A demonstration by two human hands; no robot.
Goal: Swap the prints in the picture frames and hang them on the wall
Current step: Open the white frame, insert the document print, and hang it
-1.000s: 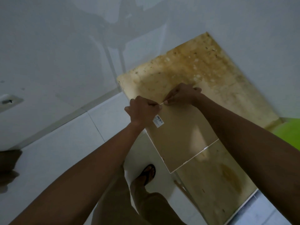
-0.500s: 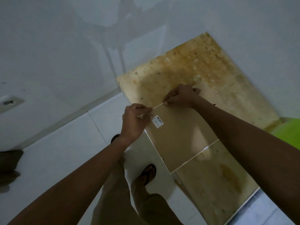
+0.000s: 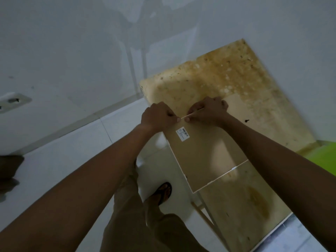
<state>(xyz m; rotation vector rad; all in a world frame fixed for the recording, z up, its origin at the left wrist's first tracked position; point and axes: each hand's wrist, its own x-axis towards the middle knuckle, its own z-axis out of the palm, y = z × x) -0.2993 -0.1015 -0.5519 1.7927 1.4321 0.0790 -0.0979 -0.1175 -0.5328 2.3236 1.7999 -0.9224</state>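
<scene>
Pinching a thin cord point(image 3: 183, 117), left hand point(image 3: 158, 117) and right hand point(image 3: 209, 111) each grip it closed, over the picture frame point(image 3: 205, 157)

- Dim, bluish-grey light throughout; colours muted.
- Soft shadows of the person fall on the far wall point(image 3: 101, 44).
- A pale glare patch lies on the frame's backing board point(image 3: 201, 157).
- Wide-angle bending toward the edges; near corners slightly soft.

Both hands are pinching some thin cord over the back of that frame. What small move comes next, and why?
Probably draw the hands apart to tighten it: the left hand and right hand pinch the thin cord close together at the far edge of the frame back.
</scene>
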